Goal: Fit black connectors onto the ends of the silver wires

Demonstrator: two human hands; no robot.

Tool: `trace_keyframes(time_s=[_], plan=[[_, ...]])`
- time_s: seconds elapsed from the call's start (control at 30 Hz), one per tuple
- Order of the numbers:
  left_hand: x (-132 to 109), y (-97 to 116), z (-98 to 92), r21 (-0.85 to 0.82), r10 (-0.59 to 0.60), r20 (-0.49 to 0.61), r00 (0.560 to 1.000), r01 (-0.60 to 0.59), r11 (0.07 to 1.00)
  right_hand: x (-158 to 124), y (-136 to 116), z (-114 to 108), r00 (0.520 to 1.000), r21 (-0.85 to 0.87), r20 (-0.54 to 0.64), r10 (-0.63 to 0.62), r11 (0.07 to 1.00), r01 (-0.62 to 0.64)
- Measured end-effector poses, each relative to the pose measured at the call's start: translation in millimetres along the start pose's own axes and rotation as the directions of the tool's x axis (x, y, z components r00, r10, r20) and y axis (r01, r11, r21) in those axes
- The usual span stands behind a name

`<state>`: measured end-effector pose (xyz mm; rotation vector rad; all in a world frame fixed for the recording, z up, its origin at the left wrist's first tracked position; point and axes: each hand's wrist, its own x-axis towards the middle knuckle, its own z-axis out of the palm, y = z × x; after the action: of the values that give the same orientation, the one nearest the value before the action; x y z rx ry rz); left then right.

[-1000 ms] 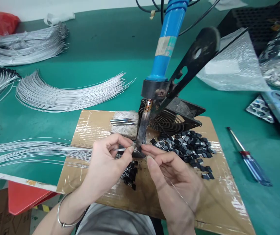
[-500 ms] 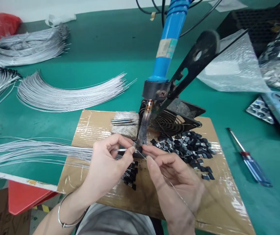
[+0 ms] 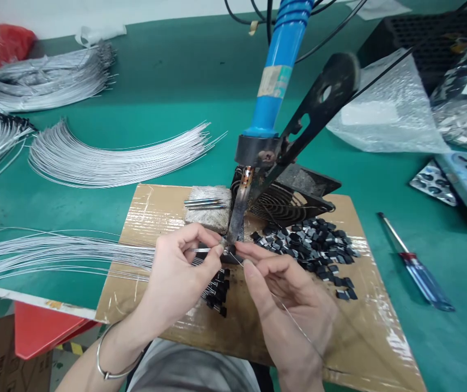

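Note:
My left hand [image 3: 188, 272] pinches a thin grey cable [image 3: 201, 250] between thumb and fingers, its end just under the tip of a blue-handled soldering iron [image 3: 272, 103]. A small black connector [image 3: 230, 250] shows at that spot, partly hidden by fingertips. From the right, my right hand [image 3: 292, 305] holds a length of solder wire [image 3: 296, 324], closed on it with thumb and fingers. The solder's front end reaches toward the iron's tip; whether it touches cannot be made out. Below my left hand lie black-ended cables [image 3: 217, 291].
The iron is fixed on a black bracket [image 3: 319, 109] in front of a fan [image 3: 282, 201]. Loose black connectors [image 3: 319, 247] are heaped on the cardboard [image 3: 364, 326]. A tip-cleaning pad [image 3: 206, 218], a screwdriver [image 3: 421, 272] and cable bundles [image 3: 127, 158] lie around.
Both hands stay almost in place with the cable and the solder wire. The iron and its bracket appear slightly further left in view, and the black connector at the tip shows more clearly.

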<state>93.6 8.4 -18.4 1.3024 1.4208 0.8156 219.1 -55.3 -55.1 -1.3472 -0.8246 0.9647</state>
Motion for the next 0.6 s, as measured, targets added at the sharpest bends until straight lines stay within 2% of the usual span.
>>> trace_keyframes(time_s=[0.6], plan=[[-1.1,-3.5,-2.1,0.006,0.039,0.024,0.999,-0.039,0.999,-1.0,1.5,2.3,0.997,-0.04,-0.014,-0.075,0.996,0.074]])
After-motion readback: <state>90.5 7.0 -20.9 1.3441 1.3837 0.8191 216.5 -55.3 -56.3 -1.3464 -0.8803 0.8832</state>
